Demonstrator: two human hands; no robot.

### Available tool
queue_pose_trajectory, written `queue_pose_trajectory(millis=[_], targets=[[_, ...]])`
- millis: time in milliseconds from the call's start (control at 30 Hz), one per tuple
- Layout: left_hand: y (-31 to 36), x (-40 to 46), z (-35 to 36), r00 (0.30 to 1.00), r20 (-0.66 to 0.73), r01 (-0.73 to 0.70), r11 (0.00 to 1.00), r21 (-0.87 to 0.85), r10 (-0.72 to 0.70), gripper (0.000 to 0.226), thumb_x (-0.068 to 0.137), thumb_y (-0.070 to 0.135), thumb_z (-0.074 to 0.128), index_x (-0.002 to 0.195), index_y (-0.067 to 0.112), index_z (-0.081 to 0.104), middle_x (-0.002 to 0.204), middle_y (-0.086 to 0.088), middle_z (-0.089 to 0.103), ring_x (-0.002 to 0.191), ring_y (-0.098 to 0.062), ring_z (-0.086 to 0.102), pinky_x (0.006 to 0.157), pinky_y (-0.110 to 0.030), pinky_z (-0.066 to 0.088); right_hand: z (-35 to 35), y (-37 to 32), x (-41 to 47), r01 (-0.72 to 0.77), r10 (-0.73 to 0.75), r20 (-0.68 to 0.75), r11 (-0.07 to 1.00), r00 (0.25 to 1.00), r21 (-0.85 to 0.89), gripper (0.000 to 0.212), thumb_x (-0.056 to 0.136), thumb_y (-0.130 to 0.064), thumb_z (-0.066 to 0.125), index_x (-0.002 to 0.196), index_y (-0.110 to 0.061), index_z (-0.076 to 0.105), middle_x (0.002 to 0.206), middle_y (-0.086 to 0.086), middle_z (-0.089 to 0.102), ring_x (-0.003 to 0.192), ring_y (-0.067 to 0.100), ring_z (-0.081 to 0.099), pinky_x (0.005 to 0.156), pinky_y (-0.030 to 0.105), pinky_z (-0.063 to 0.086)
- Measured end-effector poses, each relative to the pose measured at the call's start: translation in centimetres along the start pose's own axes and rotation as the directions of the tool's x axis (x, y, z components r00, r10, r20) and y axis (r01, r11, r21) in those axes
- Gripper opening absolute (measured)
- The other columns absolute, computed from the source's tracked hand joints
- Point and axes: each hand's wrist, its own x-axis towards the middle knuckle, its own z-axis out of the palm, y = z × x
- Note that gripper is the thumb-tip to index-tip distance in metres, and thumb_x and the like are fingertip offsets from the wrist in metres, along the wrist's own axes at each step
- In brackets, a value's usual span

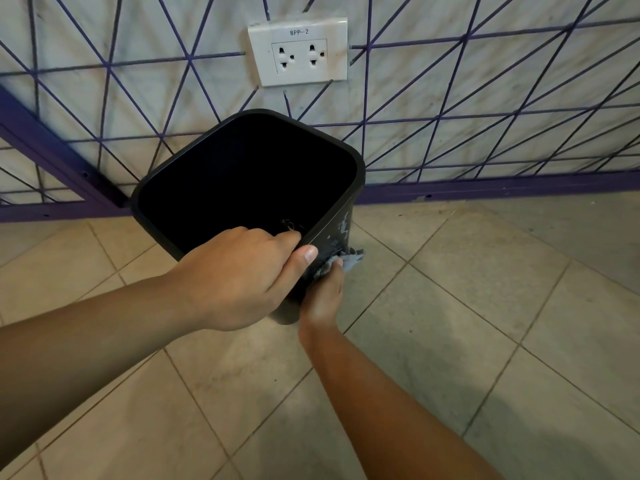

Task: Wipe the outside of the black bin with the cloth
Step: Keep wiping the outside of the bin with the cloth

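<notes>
The black bin [353, 168] is a square plastic one with rounded corners, tilted with its dark opening toward me, in the middle of the head view. My left hand [242, 275] grips its near rim, fingers curled inside and thumb on the outer wall. Below that, my right hand [323, 296] holds a grey cloth [349, 259] against the bin's near right outer side. Pale smears show on that wall above the cloth. Most of the cloth is hidden between hand and bin.
Beige floor tiles [450, 323] spread below and to the right. Behind the bin stands a white wall with purple lines and a purple baseboard [502, 188]. A white double socket [299, 51] sits on the wall above the bin.
</notes>
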Motion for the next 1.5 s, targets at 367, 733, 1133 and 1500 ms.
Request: queue_pose_trajectory(millis=[367,733,1133,1500], targets=[[-0.6,0.0,0.3,1.0,-0.024,-0.018,0.998,-0.064,0.016,0.041,0.096,0.054,0.014,0.072,0.033,0.039,0.055,0.005,0.05,0.05,-0.009,0.051,0.051,-0.02,0.03,3.2,-1.5,-4.9,-0.04,0.039,0.023,0.998,0.999,0.046,0.119,0.073,-0.08,0.046,0.178,-0.026,0.027,0.183,0.004,0.031,0.172,0.024,0.028,0.14,0.055,0.028],[-0.9,0.7,0.2,1.0,-0.006,-0.005,0.99,-0.141,0.004,0.042,0.099,0.05,0.02,0.075,0.033,0.05,0.06,0.007,0.056,0.057,-0.007,0.058,0.056,-0.02,0.04,4.1,-2.7,-5.1,-0.018,0.017,-0.01,0.999,1.0,-0.038,0.122,0.07,-0.086,0.039,0.175,-0.026,0.033,0.183,0.006,0.032,0.173,0.026,0.025,0.14,0.058,0.024],[-0.8,1.0,0.2,0.999,-0.05,0.014,0.989,-0.149,-0.022,0.046,0.1,0.048,0.022,0.065,0.029,0.045,0.054,0.006,0.05,0.053,-0.008,0.053,0.054,-0.022,0.031,4.1,-4.9,-5.4,0.003,-0.019,-0.128,0.993,0.992,-0.12,0.069,0.121,-0.045,0.029,0.181,-0.022,0.002,0.189,-0.003,-0.002,0.176,0.014,-0.002,0.144,0.044,0.006],[-1.0,1.2,0.3,0.999,-0.035,0.032,0.98,-0.195,-0.039,0.046,0.101,0.047,0.024,0.064,0.032,0.047,0.057,0.007,0.055,0.057,-0.007,0.057,0.056,-0.023,0.038,4.6,-5.2,-7.3,-0.002,0.0,-0.021,0.995,1.0,-0.103,0.08,0.114,-0.062,0.031,0.181,-0.028,0.002,0.188,-0.01,0.004,0.176,0.013,0.002,0.144,0.045,0.012]])
